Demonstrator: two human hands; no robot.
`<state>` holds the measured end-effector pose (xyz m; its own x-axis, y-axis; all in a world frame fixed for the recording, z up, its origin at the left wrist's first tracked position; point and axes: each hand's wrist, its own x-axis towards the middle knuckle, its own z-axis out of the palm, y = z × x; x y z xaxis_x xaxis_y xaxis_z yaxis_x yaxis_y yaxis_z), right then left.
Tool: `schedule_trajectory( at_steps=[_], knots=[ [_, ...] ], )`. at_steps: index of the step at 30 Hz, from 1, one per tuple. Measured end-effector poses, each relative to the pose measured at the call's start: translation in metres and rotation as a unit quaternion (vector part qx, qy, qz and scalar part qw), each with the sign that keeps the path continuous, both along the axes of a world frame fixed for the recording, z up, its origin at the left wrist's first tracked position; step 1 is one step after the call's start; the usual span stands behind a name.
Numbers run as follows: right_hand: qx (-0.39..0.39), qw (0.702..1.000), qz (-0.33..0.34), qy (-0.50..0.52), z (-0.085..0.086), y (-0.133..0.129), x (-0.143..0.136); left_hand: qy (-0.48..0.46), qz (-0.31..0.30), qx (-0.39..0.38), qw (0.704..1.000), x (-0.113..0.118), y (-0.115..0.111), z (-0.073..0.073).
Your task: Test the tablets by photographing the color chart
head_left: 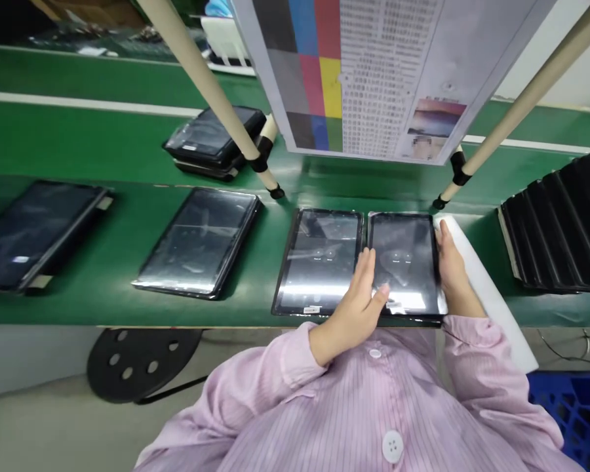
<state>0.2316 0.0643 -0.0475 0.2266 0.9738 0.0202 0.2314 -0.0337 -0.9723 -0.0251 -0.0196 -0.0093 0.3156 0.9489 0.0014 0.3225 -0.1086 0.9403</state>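
Clock positions are taken from the tablet point(406, 246) between the two grips, flat on the green desk point(255, 305).
Left grip point(356, 305): fingers extended and thumb apart, over this tablet's near left corner; contact cannot be confirmed.
Right grip point(453, 269): at 3 o'clock, against the tablet's edge, thumb not clearly seen.
A second tablet point(324, 252) lies just beside it at 9 o'clock, a small label at its near edge. Further out at 9 o'clock: a film-covered tablet stack point(201, 239), then a dark tablet stack point(39, 226). At 10 o'clock, a smaller pile point(211, 137).
White foam sheet point(486, 295) at 4 o'clock; row of black panels point(560, 223) at 3 o'clock. Printed chart point(368, 78) at 12 o'clock, between two poles point(206, 85).
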Motion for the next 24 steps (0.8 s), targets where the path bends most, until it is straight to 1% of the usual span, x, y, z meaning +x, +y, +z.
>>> schedule_trajectory(
  at_steps=[1,3,5,6,8,9,11,13,15,19,24],
  knots=[
    [0.006,0.999,-0.002,-0.039,0.000,-0.002,-0.002,0.022,0.001,0.057,0.998,-0.009,-0.001,0.001],
    [0.024,0.989,0.007,-0.145,0.006,-0.009,-0.007,0.080,0.027,0.157,0.984,-0.030,0.000,0.004],
    [0.051,0.957,0.052,-0.280,0.017,-0.022,-0.014,0.157,0.074,0.214,0.961,-0.054,0.004,0.005],
    [0.059,0.935,0.082,-0.340,0.023,-0.029,-0.018,0.199,0.102,0.225,0.948,-0.066,0.007,0.005],
    [0.061,0.895,0.135,-0.421,0.033,-0.041,-0.027,0.279,0.153,0.222,0.922,-0.086,0.011,0.004],
    [0.058,0.880,0.154,-0.446,0.037,-0.046,-0.031,0.314,0.173,0.211,0.909,-0.094,0.013,0.003],
    [0.054,0.864,0.167,-0.472,0.041,-0.053,-0.037,0.366,0.195,0.186,0.891,-0.104,0.015,0.003],
    [0.062,0.864,0.152,-0.476,0.041,-0.057,-0.041,0.391,0.202,0.169,0.882,-0.106,0.017,0.005],
    [0.079,0.873,0.128,-0.464,0.040,-0.060,-0.041,0.406,0.198,0.160,0.878,-0.104,0.020,0.007],
    [0.091,0.890,0.089,-0.437,0.038,-0.069,-0.035,0.436,0.156,0.148,0.874,-0.097,0.023,0.009],
    [0.074,0.892,0.027,-0.446,0.032,-0.084,-0.020,0.409,0.158,0.188,0.879,-0.096,0.016,0.005]
  ],
)
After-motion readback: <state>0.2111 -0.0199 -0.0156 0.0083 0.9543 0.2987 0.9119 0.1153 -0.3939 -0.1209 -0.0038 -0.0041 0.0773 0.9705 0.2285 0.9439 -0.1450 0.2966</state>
